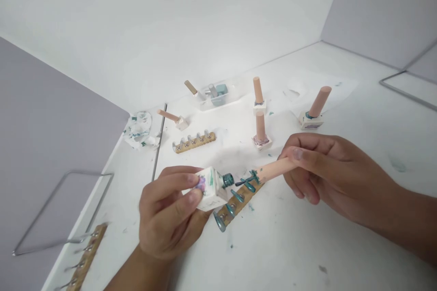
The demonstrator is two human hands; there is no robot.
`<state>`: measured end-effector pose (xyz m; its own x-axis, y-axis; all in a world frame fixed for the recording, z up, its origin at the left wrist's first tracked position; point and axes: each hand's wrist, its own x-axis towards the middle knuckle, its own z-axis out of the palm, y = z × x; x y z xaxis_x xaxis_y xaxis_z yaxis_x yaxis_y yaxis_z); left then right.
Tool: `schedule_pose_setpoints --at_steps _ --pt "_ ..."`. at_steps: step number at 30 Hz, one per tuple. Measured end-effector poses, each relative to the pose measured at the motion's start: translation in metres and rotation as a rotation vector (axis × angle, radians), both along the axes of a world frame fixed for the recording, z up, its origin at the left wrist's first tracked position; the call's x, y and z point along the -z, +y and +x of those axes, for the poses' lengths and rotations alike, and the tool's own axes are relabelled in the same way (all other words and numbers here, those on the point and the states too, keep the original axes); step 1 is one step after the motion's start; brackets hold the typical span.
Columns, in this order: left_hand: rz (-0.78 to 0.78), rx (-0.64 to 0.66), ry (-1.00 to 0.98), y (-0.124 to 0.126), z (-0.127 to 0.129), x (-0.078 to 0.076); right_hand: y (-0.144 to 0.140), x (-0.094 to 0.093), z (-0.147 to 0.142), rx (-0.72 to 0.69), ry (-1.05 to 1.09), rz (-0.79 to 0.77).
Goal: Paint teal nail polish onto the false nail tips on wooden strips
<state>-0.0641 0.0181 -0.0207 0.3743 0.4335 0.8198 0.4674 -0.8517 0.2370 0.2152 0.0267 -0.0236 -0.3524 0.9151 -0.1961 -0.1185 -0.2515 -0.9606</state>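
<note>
My left hand [174, 211] grips a white square nail polish bottle [211, 191], tilted so that its green-smeared neck points right. In my right hand [317, 168] is a peach-coloured nail polish brush cap [276, 169], held between thumb and fingers. Its green-coated bristles are just outside the bottle's mouth. Below them a wooden nail stand [244, 202] carries several false nails painted teal, such as the nail [219, 221] at its near end. The left part of the stand lies close to my left fingers.
Closed polish bottles [261, 141] [311, 120] stand farther back. A clear tray [235, 95] holds more bottles. A second nail stand [194, 142] lies mid-table, a third stand [85, 259] at lower left. Stained tissue [141, 129] is at left, near a bent metal frame [64, 211].
</note>
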Motion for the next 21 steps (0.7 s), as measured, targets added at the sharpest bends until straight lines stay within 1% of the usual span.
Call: schedule_pose_setpoints --at_steps 1,2,5,8,9,10,12,13,14,18,21 --pt "0.064 0.022 0.023 0.002 -0.001 0.0 0.001 0.0 0.0 -0.001 0.01 0.007" --pt "0.079 0.032 0.035 0.003 -0.002 0.0 0.002 0.001 0.0 -0.004 0.012 0.017" --pt "0.024 0.036 0.003 0.005 -0.001 0.001 0.005 0.001 0.001 0.004 -0.028 0.053" --pt "-0.039 0.019 -0.11 0.004 0.002 0.005 0.007 0.002 0.003 0.031 -0.114 0.119" --pt "-0.084 0.011 -0.172 0.004 0.003 0.007 0.008 0.003 0.003 0.035 -0.144 0.144" --pt "-0.172 0.009 -0.264 0.005 0.005 0.009 0.008 0.004 0.004 0.041 -0.17 0.171" --pt "-0.417 0.012 -0.495 0.008 0.008 0.012 0.009 0.005 0.005 0.059 -0.211 0.231" --pt "-0.571 0.015 -0.63 0.009 0.01 0.013 0.009 0.005 0.005 0.072 -0.224 0.264" --pt "-0.668 -0.005 -0.698 0.012 0.011 0.014 0.009 0.005 0.005 0.083 -0.238 0.291" --pt "-0.804 -0.082 -0.764 0.02 0.018 0.017 0.008 0.004 0.008 0.13 -0.287 0.357" --pt "-0.882 -0.15 -0.736 0.023 0.025 0.018 0.011 0.009 0.016 0.143 -0.291 0.365"
